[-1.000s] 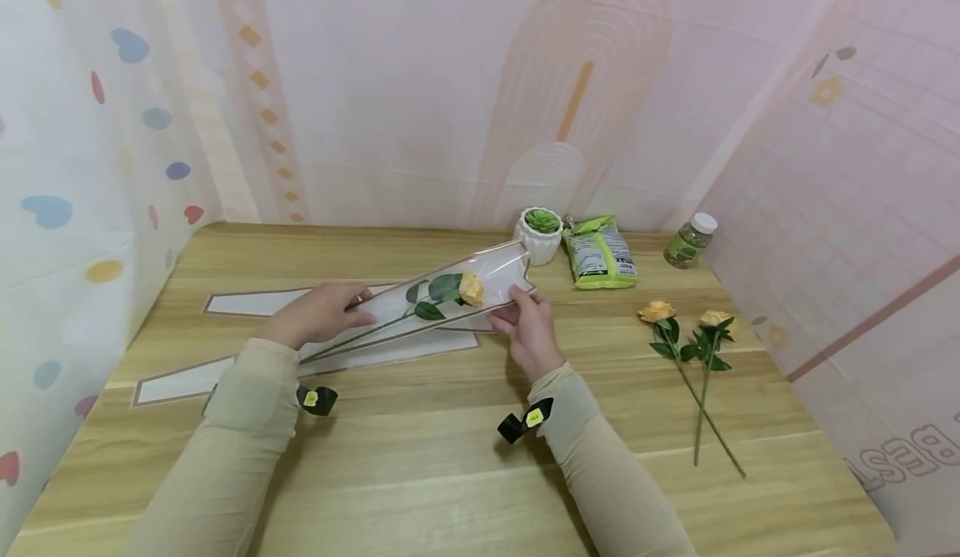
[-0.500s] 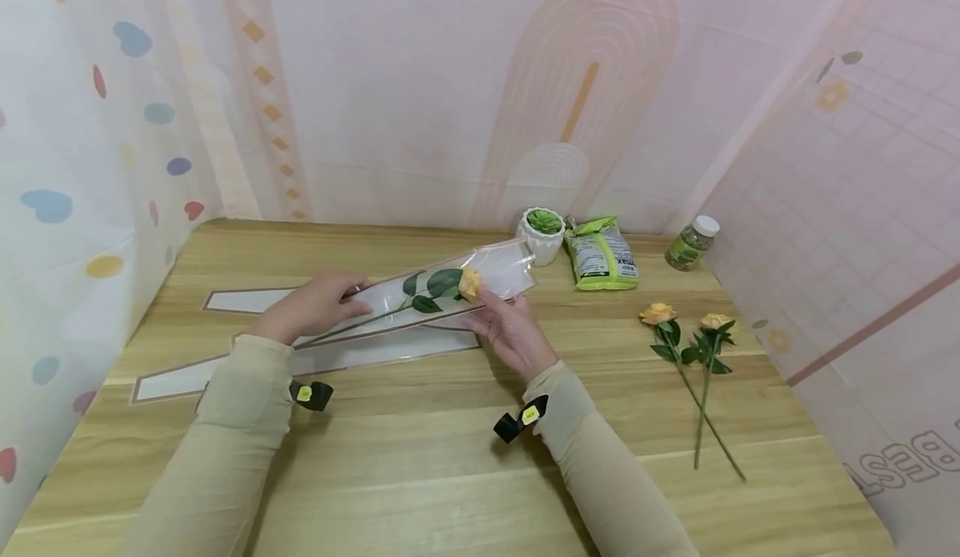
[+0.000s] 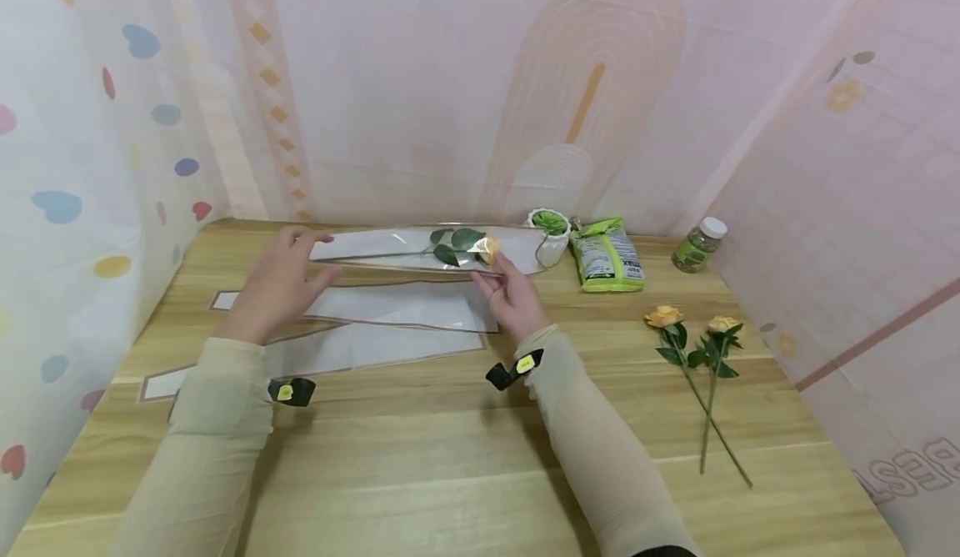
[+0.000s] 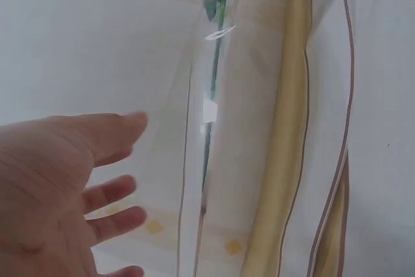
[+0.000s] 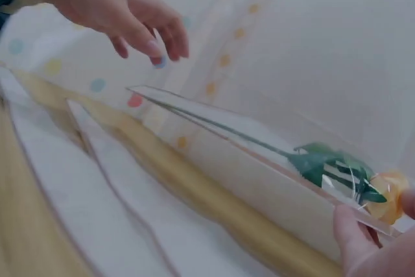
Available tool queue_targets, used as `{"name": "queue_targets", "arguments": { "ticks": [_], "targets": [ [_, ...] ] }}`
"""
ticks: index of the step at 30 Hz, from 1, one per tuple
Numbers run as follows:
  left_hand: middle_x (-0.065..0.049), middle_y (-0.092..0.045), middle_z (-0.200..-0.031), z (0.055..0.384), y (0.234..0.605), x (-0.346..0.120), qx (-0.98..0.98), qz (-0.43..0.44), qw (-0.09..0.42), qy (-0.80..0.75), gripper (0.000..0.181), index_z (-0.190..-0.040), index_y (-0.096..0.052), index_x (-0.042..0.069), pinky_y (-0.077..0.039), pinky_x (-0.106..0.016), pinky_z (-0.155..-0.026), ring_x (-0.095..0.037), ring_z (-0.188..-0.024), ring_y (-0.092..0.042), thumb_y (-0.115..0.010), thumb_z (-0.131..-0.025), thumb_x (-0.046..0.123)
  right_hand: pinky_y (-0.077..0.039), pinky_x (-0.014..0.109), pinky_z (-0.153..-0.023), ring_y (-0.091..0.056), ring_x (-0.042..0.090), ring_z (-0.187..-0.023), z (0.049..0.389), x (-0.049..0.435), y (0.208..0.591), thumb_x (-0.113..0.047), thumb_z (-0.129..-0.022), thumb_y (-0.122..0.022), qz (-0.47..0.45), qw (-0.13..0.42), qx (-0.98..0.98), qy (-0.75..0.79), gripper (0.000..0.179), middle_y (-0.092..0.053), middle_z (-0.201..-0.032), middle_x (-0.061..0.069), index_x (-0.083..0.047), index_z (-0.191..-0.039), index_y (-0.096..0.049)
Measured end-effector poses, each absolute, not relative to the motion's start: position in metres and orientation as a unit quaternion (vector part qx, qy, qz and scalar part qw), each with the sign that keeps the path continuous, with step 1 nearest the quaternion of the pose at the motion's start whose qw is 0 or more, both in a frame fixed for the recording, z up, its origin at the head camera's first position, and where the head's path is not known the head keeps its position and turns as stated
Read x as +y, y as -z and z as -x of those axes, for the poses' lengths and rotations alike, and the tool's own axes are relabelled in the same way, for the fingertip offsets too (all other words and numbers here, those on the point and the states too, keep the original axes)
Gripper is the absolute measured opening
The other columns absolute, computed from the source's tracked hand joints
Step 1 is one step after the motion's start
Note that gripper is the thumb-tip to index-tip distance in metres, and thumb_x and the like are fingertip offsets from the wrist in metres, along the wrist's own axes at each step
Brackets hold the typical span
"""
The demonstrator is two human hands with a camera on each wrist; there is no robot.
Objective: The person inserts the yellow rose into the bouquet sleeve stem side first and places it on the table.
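Observation:
A clear flower sleeve (image 3: pixel 375 243) with a brown-edged rim is held raised above the back of the table. Inside it lies one yellow-orange rose (image 5: pixel 388 197) with green leaves (image 3: pixel 446 254) and a long stem. My right hand (image 3: pixel 517 297) pinches the sleeve near the bloom, thumb on the front. At the narrow end my left hand (image 3: pixel 276 283) is apart from the sleeve, fingers spread; the left wrist view shows a gap between fingertips and film. Two white flat sleeves with brown edges lie below: an upper sleeve (image 3: pixel 420 303) and a lower sleeve (image 3: pixel 390 348).
Two more roses (image 3: pixel 708 407) lie crossed on the right of the wooden table (image 3: pixel 420 465). At the back stand a potted succulent (image 3: pixel 551 248), partly behind the raised sleeve, a green snack bag (image 3: pixel 609 257) and a white-capped jar (image 3: pixel 699 244). Patterned cloth hangs behind.
The sleeve with the rose has been lifted away toward the back and turned nearly level. My left hand has let go of its narrow end, while my right hand moved farther back with it.

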State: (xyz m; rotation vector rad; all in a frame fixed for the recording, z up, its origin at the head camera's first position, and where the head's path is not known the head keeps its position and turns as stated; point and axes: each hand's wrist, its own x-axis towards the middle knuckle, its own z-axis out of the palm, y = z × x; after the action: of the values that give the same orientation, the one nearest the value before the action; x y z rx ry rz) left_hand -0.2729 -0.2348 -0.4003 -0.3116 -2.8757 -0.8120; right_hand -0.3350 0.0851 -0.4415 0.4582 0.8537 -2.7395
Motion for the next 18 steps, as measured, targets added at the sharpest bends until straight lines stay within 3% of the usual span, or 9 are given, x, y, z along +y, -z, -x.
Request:
{"name": "queue_targets", "arguments": {
  "ticks": [6, 13, 18],
  "targets": [
    [-0.029, -0.037, -0.145, 0.269, 0.400, -0.235, -0.955, 0.100, 0.096, 0.261, 0.048, -0.141, -0.048, 0.003, -0.029, -0.073, -0.101, -0.052, -0.133, -0.035, -0.063, -0.100, 0.021, -0.040, 0.039, -0.112, -0.046, 0.032, -0.140, 0.351, 0.067, 0.431, -0.014, -0.106, -0.051, -0.190, 0.135, 0.260, 0.937, 0.047, -0.046, -0.150, 0.024, 0.001, -0.150, -0.040],
    [-0.024, -0.056, -0.134, 0.270, 0.410, -0.226, -0.951, 0.172, 0.014, 0.257, 0.039, -0.134, -0.056, -0.002, -0.044, -0.061, -0.101, -0.042, -0.121, -0.054, -0.060, -0.102, 0.019, -0.040, 0.038, -0.112, -0.044, 0.032, -0.141, 0.361, 0.043, 0.431, -0.014, -0.107, -0.049, -0.210, 0.148, 0.254, 0.933, 0.046, -0.044, -0.151, 0.025, 0.001, -0.150, -0.041],
    [-0.024, -0.058, -0.135, 0.269, 0.420, -0.214, -0.950, 0.192, -0.031, 0.244, 0.037, -0.132, -0.059, -0.002, -0.043, -0.060, -0.103, -0.042, -0.125, -0.054, -0.061, -0.102, 0.021, -0.036, 0.038, -0.115, -0.041, 0.034, -0.144, 0.364, 0.034, 0.437, -0.010, -0.108, -0.047, -0.223, 0.155, 0.252, 0.929, 0.046, -0.040, -0.152, 0.027, 0.005, -0.150, -0.036]
  ]
}}
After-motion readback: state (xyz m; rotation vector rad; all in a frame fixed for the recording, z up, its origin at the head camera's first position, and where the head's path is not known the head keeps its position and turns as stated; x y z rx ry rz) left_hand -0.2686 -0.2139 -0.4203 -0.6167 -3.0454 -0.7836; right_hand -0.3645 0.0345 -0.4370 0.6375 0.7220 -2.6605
